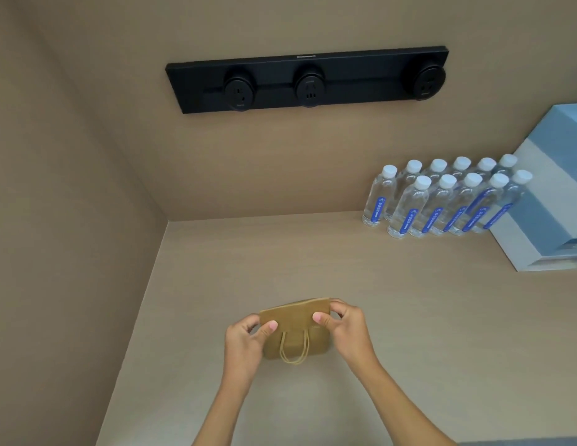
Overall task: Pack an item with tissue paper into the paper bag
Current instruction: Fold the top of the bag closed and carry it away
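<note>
**Flat bag, two hands, mouth not yet open**

A beige counter (409, 317) runs into a corner of matching walls, with a black socket strip (308, 79) mounted above, a cluster of water bottles (448, 197) at the back right and a blue-and-white box (551, 201) beside them. Neither tissue paper nor an item to pack is in view.

The paper bag (295, 329) is in the middle of the near counter, folded flat, its twine handles (295, 349) hanging toward the person. Whether its lower edge rests on the counter cannot be told. The step in hand looks like opening it. To do that well, each hand should grip only one wall at the top edge and draw the walls apart evenly, so the side folds spread without tearing and the base can be pressed square to stand.

The left hand (245, 344) pinches the upper left corner, thumb on the near face, fingers curled behind. The right hand (343, 329) pinches the upper right corner likewise. Both pinches are narrow, closed on paper.
</note>
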